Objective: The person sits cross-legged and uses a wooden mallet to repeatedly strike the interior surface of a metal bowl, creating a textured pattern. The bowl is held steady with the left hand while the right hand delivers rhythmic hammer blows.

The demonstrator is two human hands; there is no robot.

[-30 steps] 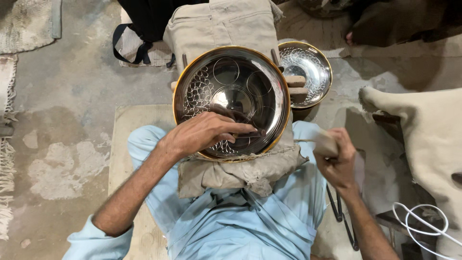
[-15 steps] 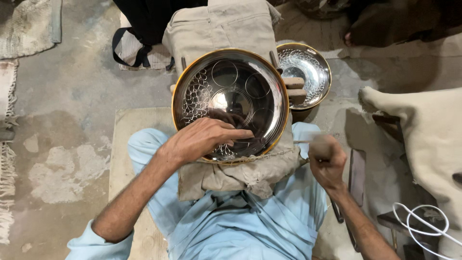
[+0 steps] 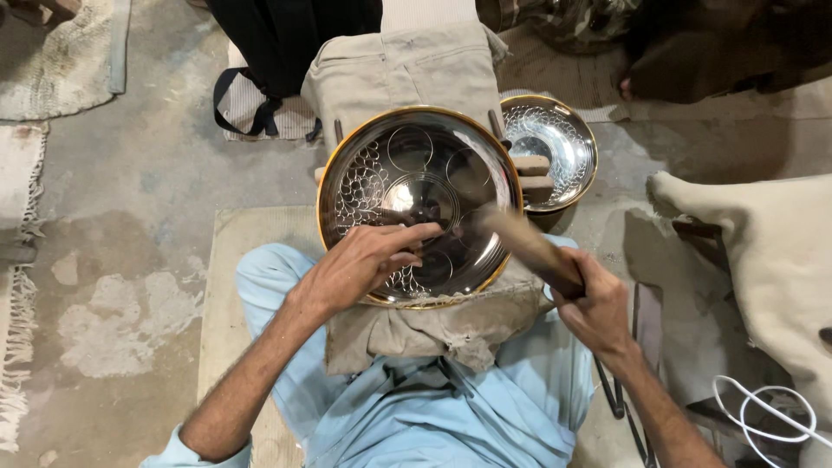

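- My left hand [image 3: 364, 264]: fingers [image 3: 414, 236] are curling down and pinching a small tool against the inside of the big plate; tool itself is too hidden to identify.
- My right hand [image 3: 594, 305]: fingers are wrapping fully closed around a wooden hammer handle [image 3: 533, 251], w/ the head end blurring over the plate's right side.
- Big round metal plate [image 3: 390, 169]: shiny, gold-rimmed, w/ engraved circles and scale pattern, is lying face-up on a cloth-covered block [image 3: 407, 69] directly in front of me, near edge resting over my lap.
- Cloth wad [image 3: 433, 325] is bunching under the plate's near edge, on my light-blue trousers [image 3: 451, 416].
- Second, smaller engraved dish [image 3: 555, 147] is sitting just beside the big plate, to its right and partly behind it.
- I am sitting on a beige mat [image 3: 230, 260] on concrete floor [image 3: 130, 225].
- Far right: a padded beige cushion [image 3: 763, 251] and a white cable [image 3: 763, 416] are lying well apart from the plate.
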